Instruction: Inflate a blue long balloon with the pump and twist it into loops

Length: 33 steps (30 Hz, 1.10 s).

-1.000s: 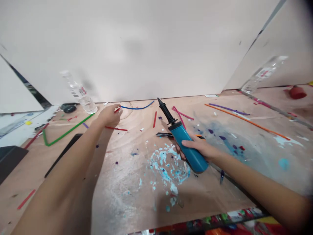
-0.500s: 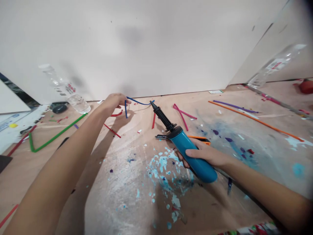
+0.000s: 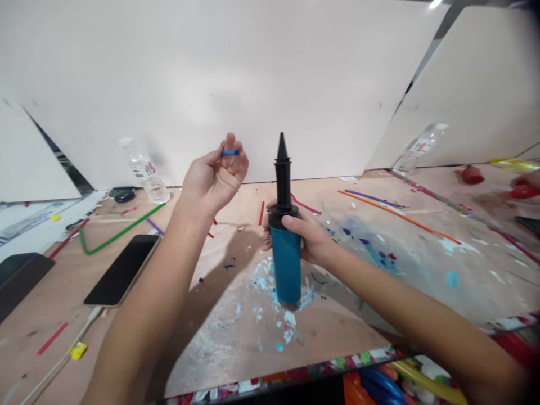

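Note:
My left hand (image 3: 213, 177) is raised in front of the white board, palm toward me. Between its thumb and fingers is a blue modelling balloon (image 3: 230, 152); only a short end shows, the rest hidden by the hand. My right hand (image 3: 310, 233) is wrapped around the upper part of a teal balloon pump (image 3: 287, 264). The pump stands nearly upright, its black nozzle pointing up and apart from the balloon. Behind the pump lies a pink balloon (image 3: 306, 204), partly covered, and a red balloon strip (image 3: 261, 214) lies to its left.
A phone (image 3: 122, 270) and a green balloon (image 3: 122, 229) lie left. Water bottles (image 3: 147, 174) stand at left and right. Orange (image 3: 400, 215) and purple balloons (image 3: 373, 198) lie on the right of the paint-stained table (image 3: 236, 360). At far right another person's hand (image 3: 527, 181) shows near something red.
My left hand has risen and turned palm toward me with the blue balloon. My right hand has swung the pump from tilted to nearly upright, its nozzle away from the balloon. The view has shifted.

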Motion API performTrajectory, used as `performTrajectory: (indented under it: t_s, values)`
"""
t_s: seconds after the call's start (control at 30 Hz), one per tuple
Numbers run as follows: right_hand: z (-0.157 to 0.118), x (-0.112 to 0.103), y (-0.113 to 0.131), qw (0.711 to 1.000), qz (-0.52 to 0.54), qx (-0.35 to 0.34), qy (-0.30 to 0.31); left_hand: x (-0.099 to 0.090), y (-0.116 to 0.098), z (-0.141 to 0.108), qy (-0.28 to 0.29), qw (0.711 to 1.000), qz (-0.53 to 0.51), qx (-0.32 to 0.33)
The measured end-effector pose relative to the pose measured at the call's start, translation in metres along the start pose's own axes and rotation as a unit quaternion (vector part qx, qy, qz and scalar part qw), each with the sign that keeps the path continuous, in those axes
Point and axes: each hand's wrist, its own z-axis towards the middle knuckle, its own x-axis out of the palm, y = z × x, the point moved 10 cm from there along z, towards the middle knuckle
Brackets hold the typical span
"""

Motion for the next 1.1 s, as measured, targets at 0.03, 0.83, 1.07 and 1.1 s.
performTrajectory:
  t_s: [0.03,0.83,1.07,1.1]
  values:
    - [0.004,0.014,0.0,1.0,0.011,-0.004,0.02,0.002,-0.002,-0.006,-0.003,1.0,-0.007,0.007]
    - [0.005,0.088,0.009,0.972,-0.177,-0.106,0.112,0.032,0.001,-0.042,0.04,0.997,-0.065,0.002]
    - [-0.001,0.094,0.016,0.961,-0.225,-0.097,0.128,0.03,-0.001,-0.052,0.034,0.999,-0.037,-0.016]
    - [-0.002,0.094,0.017,0.96,-0.23,-0.096,0.13,0.029,-0.002,-0.052,0.033,0.999,-0.035,-0.016]
